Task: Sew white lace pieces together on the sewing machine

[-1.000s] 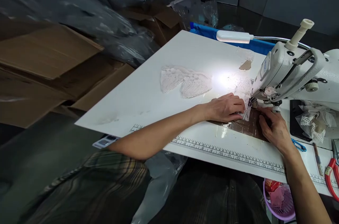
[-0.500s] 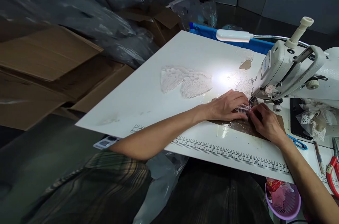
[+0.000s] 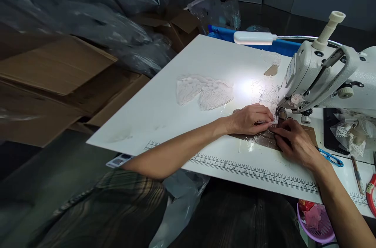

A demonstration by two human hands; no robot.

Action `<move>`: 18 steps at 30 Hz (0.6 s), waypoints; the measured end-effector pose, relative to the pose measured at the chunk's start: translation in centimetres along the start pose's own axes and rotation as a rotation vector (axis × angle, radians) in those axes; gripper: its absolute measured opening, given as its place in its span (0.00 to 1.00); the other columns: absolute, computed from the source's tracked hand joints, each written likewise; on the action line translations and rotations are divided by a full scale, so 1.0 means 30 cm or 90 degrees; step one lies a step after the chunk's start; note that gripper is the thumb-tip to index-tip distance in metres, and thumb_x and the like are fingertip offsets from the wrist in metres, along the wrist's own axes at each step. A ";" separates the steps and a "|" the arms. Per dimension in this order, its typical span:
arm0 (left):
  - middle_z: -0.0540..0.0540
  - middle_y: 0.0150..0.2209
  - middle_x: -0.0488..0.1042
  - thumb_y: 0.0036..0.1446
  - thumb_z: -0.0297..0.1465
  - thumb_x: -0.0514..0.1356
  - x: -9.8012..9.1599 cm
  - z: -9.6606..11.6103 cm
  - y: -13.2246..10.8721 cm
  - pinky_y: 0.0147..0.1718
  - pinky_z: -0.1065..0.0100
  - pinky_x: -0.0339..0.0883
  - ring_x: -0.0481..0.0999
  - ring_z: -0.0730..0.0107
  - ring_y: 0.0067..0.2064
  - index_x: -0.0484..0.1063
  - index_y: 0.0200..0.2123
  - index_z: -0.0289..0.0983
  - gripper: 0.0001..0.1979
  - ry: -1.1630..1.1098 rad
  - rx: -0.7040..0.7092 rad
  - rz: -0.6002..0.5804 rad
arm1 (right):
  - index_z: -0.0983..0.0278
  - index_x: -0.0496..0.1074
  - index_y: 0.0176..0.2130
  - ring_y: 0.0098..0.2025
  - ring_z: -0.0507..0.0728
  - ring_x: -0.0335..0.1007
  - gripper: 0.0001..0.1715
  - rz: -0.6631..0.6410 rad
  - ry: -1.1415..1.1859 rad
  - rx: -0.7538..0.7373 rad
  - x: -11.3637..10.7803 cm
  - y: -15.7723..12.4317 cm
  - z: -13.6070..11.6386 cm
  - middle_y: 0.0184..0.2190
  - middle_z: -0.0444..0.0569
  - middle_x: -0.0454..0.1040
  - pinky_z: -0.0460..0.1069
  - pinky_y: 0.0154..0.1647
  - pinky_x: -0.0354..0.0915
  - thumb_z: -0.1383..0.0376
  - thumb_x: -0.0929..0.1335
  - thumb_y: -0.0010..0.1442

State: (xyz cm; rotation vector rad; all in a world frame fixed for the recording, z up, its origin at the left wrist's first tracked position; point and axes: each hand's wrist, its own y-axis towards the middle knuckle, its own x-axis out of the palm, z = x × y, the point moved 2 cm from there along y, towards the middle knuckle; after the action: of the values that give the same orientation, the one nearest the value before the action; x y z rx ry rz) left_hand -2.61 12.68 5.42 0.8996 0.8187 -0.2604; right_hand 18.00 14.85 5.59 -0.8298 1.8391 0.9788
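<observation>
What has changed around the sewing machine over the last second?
The right hand has moved leftward, its fingertips now close to the left hand; whether it pinches the lace is unclear. The lace's near end shows less far over the brown sheet. The left hand stays beside the sewing machine, and the bow-shaped lace piece lies where it was.

Two hands (image 3: 253, 119), one sewing machine (image 3: 295, 76), one gooseneck lamp (image 3: 255, 38), one desk (image 3: 147, 115), one purple basket (image 3: 325, 227), one pair of blue thread snips (image 3: 329, 156), one red handle (image 3: 369, 189).
</observation>
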 end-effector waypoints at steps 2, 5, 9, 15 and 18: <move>0.43 0.38 0.82 0.67 0.28 0.55 0.007 -0.002 -0.003 0.43 0.64 0.73 0.80 0.69 0.40 0.78 0.35 0.36 0.12 0.021 -0.001 -0.050 | 0.58 0.80 0.49 0.39 0.59 0.69 0.18 0.002 0.024 -0.009 -0.002 -0.002 -0.003 0.37 0.54 0.72 0.56 0.41 0.72 0.65 0.63 0.66; 0.45 0.39 0.82 0.67 0.28 0.56 0.014 -0.003 -0.006 0.44 0.63 0.71 0.79 0.69 0.40 0.78 0.34 0.37 0.12 0.066 -0.029 -0.109 | 0.58 0.80 0.49 0.39 0.58 0.69 0.18 -0.004 0.040 -0.003 -0.005 -0.004 -0.004 0.38 0.54 0.72 0.56 0.41 0.72 0.65 0.63 0.65; 0.45 0.41 0.82 0.67 0.28 0.55 0.018 0.003 -0.005 0.44 0.63 0.68 0.78 0.70 0.40 0.78 0.35 0.37 0.12 0.111 -0.019 -0.136 | 0.58 0.80 0.48 0.40 0.58 0.70 0.18 -0.010 0.077 0.007 -0.010 -0.005 0.008 0.39 0.54 0.72 0.56 0.42 0.72 0.65 0.64 0.65; 0.45 0.39 0.81 0.69 0.30 0.53 0.019 0.010 -0.007 0.44 0.62 0.66 0.76 0.68 0.39 0.77 0.38 0.37 0.12 0.161 0.013 -0.124 | 0.61 0.75 0.55 0.43 0.59 0.73 0.22 0.088 0.065 0.108 0.000 -0.013 0.056 0.44 0.55 0.72 0.56 0.44 0.74 0.63 0.62 0.65; 0.45 0.42 0.80 0.69 0.30 0.53 0.019 0.014 -0.006 0.45 0.62 0.65 0.75 0.69 0.40 0.77 0.37 0.38 0.13 0.166 0.013 -0.137 | 0.59 0.74 0.57 0.44 0.60 0.71 0.24 0.061 0.033 0.101 0.018 -0.017 0.061 0.44 0.55 0.72 0.57 0.45 0.74 0.64 0.62 0.65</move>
State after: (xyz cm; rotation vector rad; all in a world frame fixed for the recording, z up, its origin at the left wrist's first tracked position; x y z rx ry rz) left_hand -2.10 12.32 5.06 0.8758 1.1597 -0.3441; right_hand 18.90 16.13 4.36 -0.6820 1.9874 0.8642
